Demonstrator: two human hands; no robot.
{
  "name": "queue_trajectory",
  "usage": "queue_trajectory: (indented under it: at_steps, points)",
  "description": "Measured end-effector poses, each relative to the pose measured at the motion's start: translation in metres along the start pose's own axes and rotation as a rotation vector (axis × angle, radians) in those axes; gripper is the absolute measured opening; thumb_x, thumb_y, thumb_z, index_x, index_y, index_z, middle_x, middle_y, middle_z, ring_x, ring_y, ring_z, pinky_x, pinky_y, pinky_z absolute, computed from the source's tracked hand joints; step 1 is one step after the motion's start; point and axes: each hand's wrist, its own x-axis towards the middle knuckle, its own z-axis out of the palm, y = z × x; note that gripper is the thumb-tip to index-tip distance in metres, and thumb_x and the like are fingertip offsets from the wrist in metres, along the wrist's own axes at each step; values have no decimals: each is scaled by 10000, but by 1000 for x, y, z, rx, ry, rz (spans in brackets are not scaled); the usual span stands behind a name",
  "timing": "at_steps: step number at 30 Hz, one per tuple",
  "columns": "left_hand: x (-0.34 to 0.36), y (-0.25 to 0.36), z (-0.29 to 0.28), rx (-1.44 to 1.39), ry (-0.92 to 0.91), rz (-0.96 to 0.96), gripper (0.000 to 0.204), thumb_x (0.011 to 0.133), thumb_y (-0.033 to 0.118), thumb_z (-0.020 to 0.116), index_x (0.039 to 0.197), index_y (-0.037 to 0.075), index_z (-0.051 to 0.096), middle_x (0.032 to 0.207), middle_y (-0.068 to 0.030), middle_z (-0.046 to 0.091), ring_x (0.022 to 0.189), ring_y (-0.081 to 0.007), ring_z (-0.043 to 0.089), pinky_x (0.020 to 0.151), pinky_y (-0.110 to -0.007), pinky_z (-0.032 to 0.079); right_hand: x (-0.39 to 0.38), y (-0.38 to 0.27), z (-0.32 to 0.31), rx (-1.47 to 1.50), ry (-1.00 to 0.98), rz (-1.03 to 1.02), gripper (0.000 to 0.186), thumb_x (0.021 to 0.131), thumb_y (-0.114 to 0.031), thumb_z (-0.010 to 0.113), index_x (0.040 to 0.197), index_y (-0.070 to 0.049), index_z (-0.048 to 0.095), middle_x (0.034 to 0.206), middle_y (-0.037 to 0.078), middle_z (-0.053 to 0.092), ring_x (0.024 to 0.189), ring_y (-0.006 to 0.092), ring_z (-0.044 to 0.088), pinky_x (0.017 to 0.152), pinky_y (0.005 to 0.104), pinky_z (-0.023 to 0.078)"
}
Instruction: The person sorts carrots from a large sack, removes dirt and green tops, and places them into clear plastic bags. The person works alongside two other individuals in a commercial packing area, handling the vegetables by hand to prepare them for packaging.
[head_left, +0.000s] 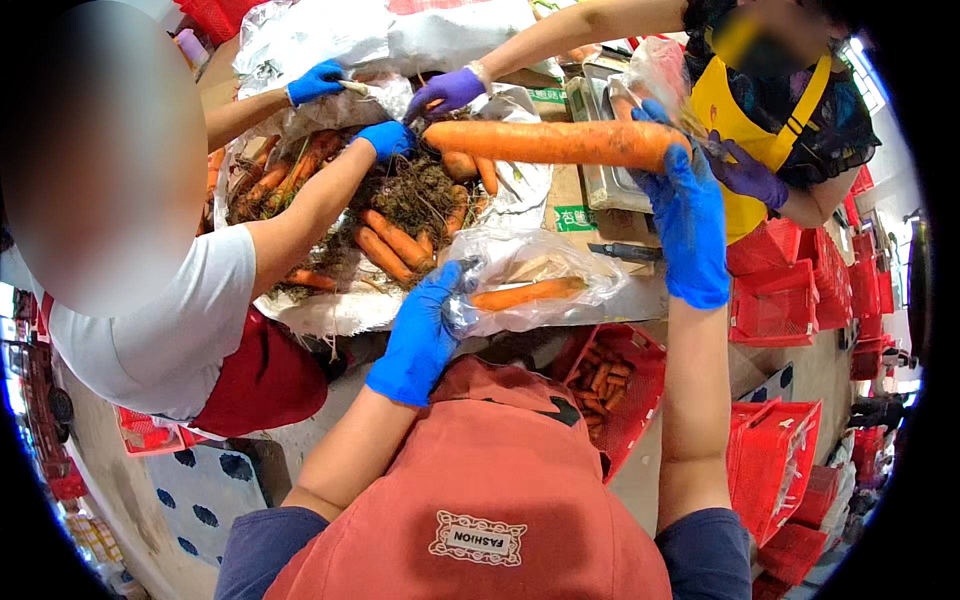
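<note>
My right hand [680, 220], in a blue glove, grips one end of a large orange carrot [550, 140], held horizontally above the table. My left hand [415, 335], also blue-gloved, is closed on the edge of a clear plastic bag [580, 270] with a carrot [525, 296] inside. Behind them, dirt-covered carrots [385, 243] and tangled roots and soil [395, 190] lie on a white sack [516, 210]. A dark-handled tool [625, 251] lies right of the bag.
A co-worker in a white shirt [150, 340] reaches over the pile from the left; another in a yellow apron [740, 130] stands across at right. A red crate of small carrots [632, 420] sits below the table [563, 228]; stacked red crates [770, 300] line the right.
</note>
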Motion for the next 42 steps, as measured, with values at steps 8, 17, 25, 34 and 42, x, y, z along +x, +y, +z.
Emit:
queue_trajectory:
  at_steps: [8, 17, 25, 34, 42]
  points:
    - [-7, -6, 1, 4, 9, 151, 272, 900, 227, 532, 1106, 54, 572, 949, -29, 609, 744, -110, 579, 595, -232, 486, -93, 3, -44, -361, 71, 305, 536, 827, -281, 632, 1228, 29, 458, 1200, 160, 532, 1073, 228, 544, 874, 323, 471]
    - [-51, -25, 0, 312, 112, 156, 257, 905, 194, 535, 1096, 26, 573, 906, -18, 604, 750, -75, 532, 657, -222, 450, -122, 147, -24, 49, 268, 689, 328, 865, -106, 544, 1154, 43, 502, 1101, 123, 561, 951, 211, 574, 872, 284, 464]
    - [-55, -13, -12, 679, 141, 304, 261, 893, 232, 554, 1038, 18, 588, 880, -13, 595, 800, -78, 495, 743, -237, 415, -91, 192, -87, -1084, -16, 203, 382, 762, -229, 654, 1020, 39, 568, 990, 212, 600, 916, 315, 581, 797, 396, 453]
    - [-59, -10, 10, -14, -119, 19, 258, 896, 139, 530, 1113, 0, 525, 1038, -88, 587, 968, -169, 573, 851, -308, 488, -49, 115, -114, -1208, -363, 148, 240, 771, -129, 613, 965, 12, 621, 900, 126, 647, 833, 248, 605, 783, 355, 468]
    - [-58, -18, -5, -147, -229, -118, 290, 917, 142, 496, 1172, 5, 475, 1094, -87, 559, 1009, -193, 565, 886, -318, 477, -14, 53, 4, -249, -561, 654, 311, 904, -212, 505, 975, 72, 610, 906, 134, 655, 755, 192, 634, 692, 304, 506]
